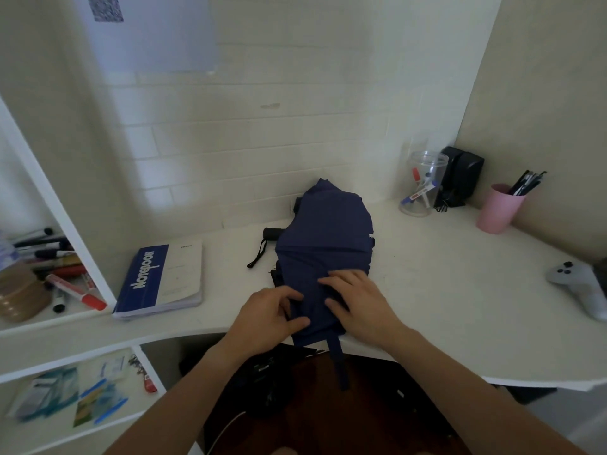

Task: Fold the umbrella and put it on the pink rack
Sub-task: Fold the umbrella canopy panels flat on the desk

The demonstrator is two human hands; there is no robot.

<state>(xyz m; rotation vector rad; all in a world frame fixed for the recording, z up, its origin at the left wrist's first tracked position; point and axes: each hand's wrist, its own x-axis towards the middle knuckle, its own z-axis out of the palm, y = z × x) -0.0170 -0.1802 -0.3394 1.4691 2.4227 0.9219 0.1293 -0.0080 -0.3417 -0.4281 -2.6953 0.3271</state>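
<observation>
navy umbrella on white desk

Dim, soft, edges warped, perhaps blurred

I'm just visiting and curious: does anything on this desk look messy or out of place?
The navy umbrella lies on the white desk, loosely bunched rather than neatly rolled, and its closing strap dangles over the desk's front edge. The left hand and right hand press on its fabric. Nothing looks spilled or broken.
</observation>
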